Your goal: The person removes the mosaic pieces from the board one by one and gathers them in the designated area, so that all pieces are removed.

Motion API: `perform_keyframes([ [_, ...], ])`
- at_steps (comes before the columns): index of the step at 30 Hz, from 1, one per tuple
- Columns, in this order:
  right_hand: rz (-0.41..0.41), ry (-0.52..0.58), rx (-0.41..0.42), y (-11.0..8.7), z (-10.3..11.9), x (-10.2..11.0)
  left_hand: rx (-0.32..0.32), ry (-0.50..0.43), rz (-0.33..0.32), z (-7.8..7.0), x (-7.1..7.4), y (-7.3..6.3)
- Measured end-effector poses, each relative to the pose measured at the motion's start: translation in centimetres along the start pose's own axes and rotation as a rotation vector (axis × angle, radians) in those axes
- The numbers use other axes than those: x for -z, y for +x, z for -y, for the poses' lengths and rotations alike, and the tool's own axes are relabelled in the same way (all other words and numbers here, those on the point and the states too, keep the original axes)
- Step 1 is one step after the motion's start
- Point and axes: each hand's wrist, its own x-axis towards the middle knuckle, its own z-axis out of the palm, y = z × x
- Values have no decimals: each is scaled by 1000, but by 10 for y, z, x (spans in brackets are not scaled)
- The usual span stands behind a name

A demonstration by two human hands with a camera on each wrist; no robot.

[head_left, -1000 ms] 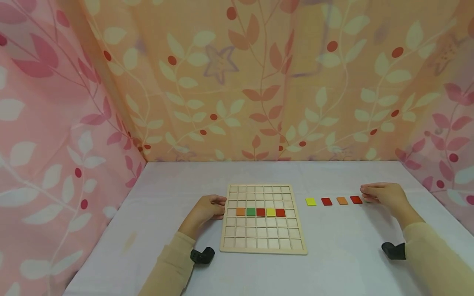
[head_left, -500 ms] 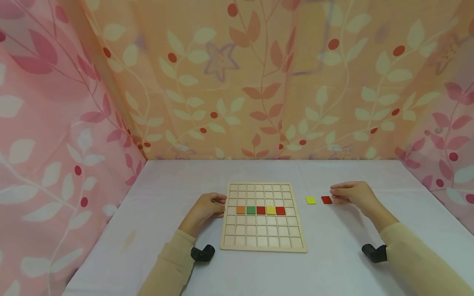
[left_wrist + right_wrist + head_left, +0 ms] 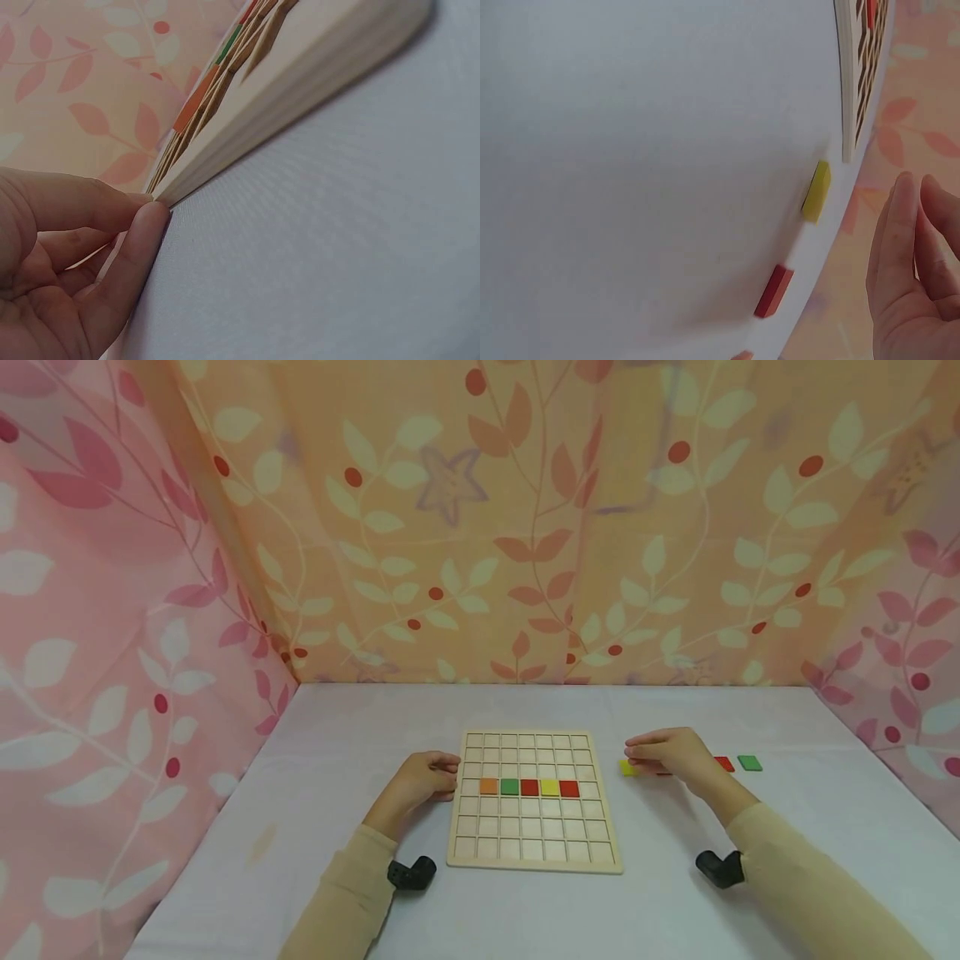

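A wooden grid board (image 3: 536,867) lies flat mid-table. Across one of its rows sit an orange tile (image 3: 488,787), a green one, a red one, a yellow one and another red one. At the board's left edge my left hand (image 3: 415,783) pinches the rim between thumb and finger, as the left wrist view shows. My right hand (image 3: 678,756) hovers over loose tiles right of the board, fingers fairly straight, nothing between them. The yellow tile (image 3: 817,192) and red tile (image 3: 773,291) lie below it. Farther right are another red tile (image 3: 723,764) and a green tile (image 3: 750,763).
An orange tile (image 3: 742,356) shows only its tip in the right wrist view; in the head view the hand hides it. White cloth (image 3: 360,718) covers the table. Patterned curtains (image 3: 517,527) close off the back and both sides.
My right hand has moved left along the loose tile row, from the right end to above the yellow tile, uncovering the green and right-hand red tiles. The left hand stays at the board.
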Motion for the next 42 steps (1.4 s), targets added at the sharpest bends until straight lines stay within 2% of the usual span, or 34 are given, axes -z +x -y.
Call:
perform_keyframes([
  [11,104,98,66,1,17,-27,1,-9,-7,1,-1,-1],
  [19,108,52,30,5,30,-46,-14,0,7,1,-1,0],
  [25,123,24,39,8,39,-63,-11,-1,6,1,0,0],
  [42,195,142,3,14,64,-109,-1,0,4,3,0,1],
])
